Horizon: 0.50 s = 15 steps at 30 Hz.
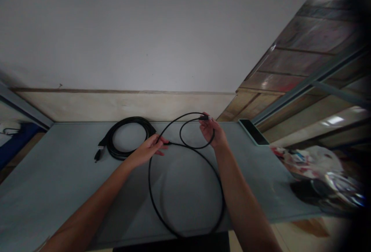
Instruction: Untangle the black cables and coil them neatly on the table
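Note:
A thin black cable (222, 190) runs in loose loops between my two hands, its lowest bend hanging at the table's near edge. My left hand (150, 148) is closed on the cable close to one small black plug that pokes out past the fingers. Higher and to the right, my right hand (211, 128) pinches the black connector (203, 118) at the other end, with a small loop of cable beside it. Just behind my left hand, a thicker coiled black cable (111, 140) lies on the table, its two plugs pointing left.
The grey-green table (58, 190) stands against a white wall (139, 31). A dark-faced phone-like slab (253, 132) lies at the back right corner. Metal frame posts rise at both sides. Plastic bags (321, 159) and clutter sit beyond the right edge.

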Each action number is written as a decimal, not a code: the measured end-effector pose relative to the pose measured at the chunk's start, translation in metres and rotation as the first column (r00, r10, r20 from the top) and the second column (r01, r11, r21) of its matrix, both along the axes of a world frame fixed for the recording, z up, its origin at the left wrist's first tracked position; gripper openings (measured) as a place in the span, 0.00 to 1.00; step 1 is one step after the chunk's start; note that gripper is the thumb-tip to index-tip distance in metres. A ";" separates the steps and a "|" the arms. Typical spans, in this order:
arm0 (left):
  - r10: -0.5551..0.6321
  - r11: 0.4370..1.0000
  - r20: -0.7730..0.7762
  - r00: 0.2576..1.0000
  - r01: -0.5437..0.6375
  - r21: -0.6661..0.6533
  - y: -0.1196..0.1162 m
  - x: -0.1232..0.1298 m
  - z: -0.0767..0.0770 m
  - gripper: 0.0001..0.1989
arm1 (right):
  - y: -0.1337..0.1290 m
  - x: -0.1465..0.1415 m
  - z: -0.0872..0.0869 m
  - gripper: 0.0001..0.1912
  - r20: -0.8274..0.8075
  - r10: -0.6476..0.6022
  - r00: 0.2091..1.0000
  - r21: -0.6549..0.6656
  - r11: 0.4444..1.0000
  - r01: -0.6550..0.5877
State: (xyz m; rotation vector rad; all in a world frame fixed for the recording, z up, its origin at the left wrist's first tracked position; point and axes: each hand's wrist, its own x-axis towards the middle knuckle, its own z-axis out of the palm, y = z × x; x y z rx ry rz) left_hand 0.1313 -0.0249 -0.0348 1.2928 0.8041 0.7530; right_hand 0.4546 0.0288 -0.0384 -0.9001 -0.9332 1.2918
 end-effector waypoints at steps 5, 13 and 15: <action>0.026 0.992 -0.009 1.000 -0.027 -0.121 0.003 -0.003 0.002 0.18 | -0.006 -0.022 -0.002 0.22 -0.053 0.178 0.983 -0.072 0.981 -0.181; 0.232 0.971 -0.243 0.942 -0.211 0.109 0.011 -0.009 0.002 0.19 | -0.009 -0.045 -0.011 0.18 0.001 0.337 0.942 -0.253 0.911 -0.326; 0.270 0.958 -0.319 0.909 -0.219 0.187 0.013 -0.013 0.003 0.19 | -0.008 -0.046 -0.012 0.19 0.050 0.377 0.925 -0.280 0.894 -0.349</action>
